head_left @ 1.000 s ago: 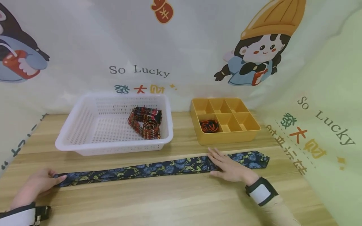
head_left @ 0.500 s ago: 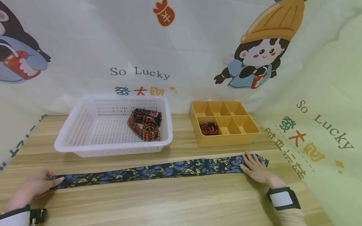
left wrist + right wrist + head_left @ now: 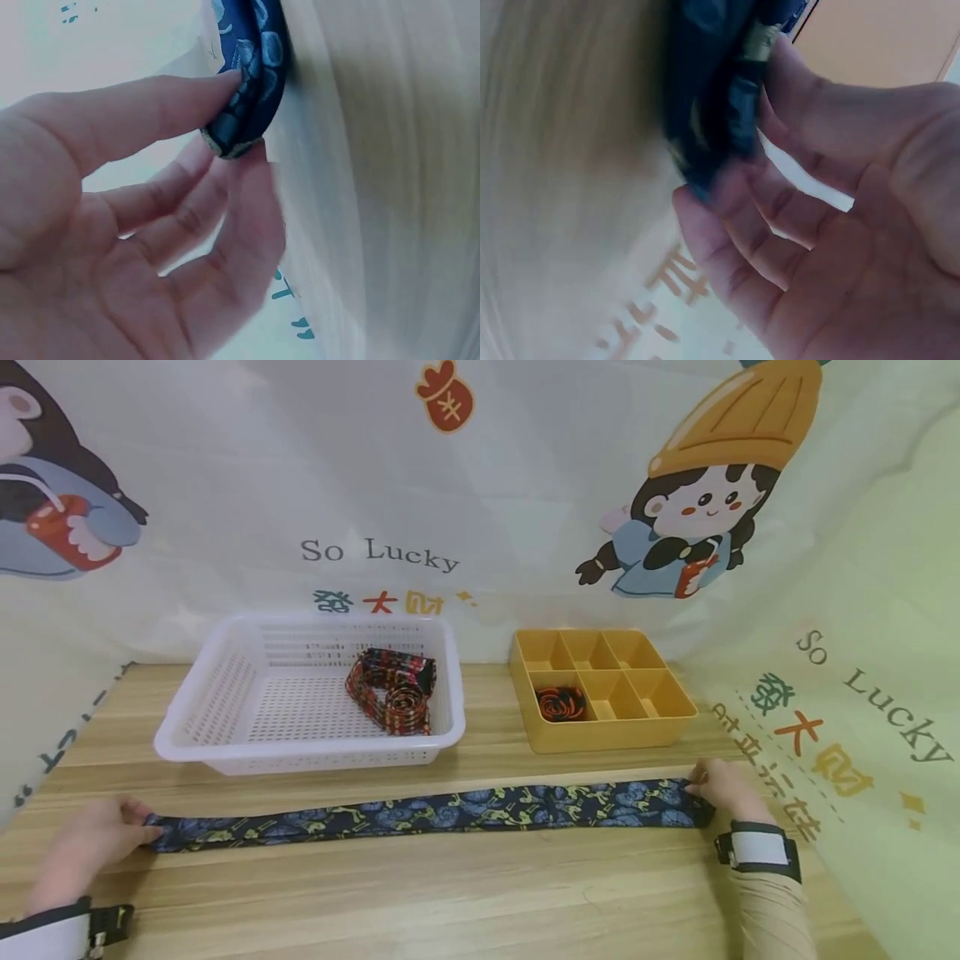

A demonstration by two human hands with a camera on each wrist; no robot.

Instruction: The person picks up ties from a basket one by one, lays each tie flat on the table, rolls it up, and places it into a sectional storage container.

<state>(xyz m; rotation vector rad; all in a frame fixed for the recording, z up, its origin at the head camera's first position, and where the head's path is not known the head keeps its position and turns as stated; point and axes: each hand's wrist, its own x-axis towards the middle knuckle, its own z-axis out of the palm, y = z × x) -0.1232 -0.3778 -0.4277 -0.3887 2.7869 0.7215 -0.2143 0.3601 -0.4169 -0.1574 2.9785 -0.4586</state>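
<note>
A dark blue necktie (image 3: 450, 812) with blue and yellow-green figures lies stretched across the table, roughly parallel to the front edge. At its narrow left end, my left hand (image 3: 93, 843) pinches the fabric. The left wrist view shows the thumb on the folded tip of the necktie (image 3: 255, 82) with the fingers beneath it. My right hand (image 3: 727, 789) holds the wide right end. Seen from the right wrist, that end of the necktie (image 3: 705, 82) is lifted and curls between thumb and fingers, somewhat blurred.
Behind the necktie stands a white perforated basket (image 3: 300, 750) holding rolled plaid neckties (image 3: 397, 693). To its right is a yellow six-compartment box (image 3: 615, 735); a rolled red and black necktie (image 3: 561, 702) sits in its front left compartment. A printed cloth (image 3: 510, 485) hangs around the table.
My right hand has slid rightward along the necktie from flat on the fabric to its wide end, which it now grips and folds up slightly. The left hand keeps its place at the narrow end.
</note>
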